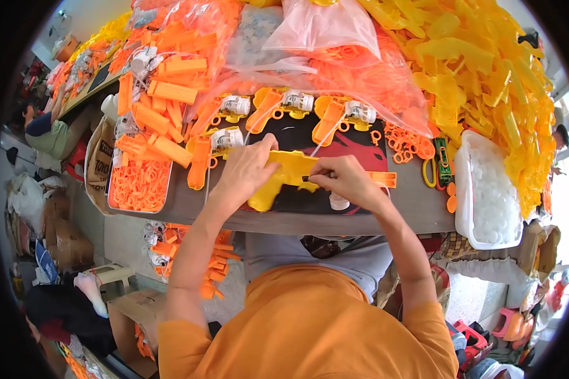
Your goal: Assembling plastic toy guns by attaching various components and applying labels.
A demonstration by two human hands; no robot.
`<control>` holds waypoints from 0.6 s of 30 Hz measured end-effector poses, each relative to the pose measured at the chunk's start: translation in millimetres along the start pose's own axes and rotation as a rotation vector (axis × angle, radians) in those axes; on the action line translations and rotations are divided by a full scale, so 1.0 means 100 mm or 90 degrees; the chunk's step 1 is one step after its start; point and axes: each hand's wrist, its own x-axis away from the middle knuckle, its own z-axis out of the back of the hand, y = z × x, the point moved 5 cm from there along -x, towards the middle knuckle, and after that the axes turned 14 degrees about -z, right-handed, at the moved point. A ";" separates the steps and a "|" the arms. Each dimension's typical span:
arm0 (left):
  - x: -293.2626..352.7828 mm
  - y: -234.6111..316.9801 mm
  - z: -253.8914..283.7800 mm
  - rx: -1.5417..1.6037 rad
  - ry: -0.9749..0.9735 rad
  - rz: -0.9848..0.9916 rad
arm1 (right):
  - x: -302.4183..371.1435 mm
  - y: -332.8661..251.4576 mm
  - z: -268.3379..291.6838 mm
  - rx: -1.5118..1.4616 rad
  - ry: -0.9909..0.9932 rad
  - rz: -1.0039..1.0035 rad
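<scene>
My L hand [245, 167] grips yellow plastic shell [291, 169]. R hand [344, 180] pinches small blk pc [306, 179] nr its R end.

Left hand [246, 167] grips while right hand [349, 180] pinches

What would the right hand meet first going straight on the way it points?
Most likely the yellow plastic piece, just left of the right hand; contact and depth are unclear.
</scene>
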 end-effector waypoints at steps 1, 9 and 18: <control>0.02 -0.07 -0.08 0.000 0.001 0.007 | -0.03 0.04 -0.09 0.015 0.008 -0.029; 0.10 -0.37 -0.63 0.581 0.311 0.005 | -0.01 0.16 -0.17 -0.059 0.114 0.012; 0.04 -0.16 -0.39 0.391 0.241 -0.066 | 0.00 0.11 -0.14 -0.049 0.134 -0.006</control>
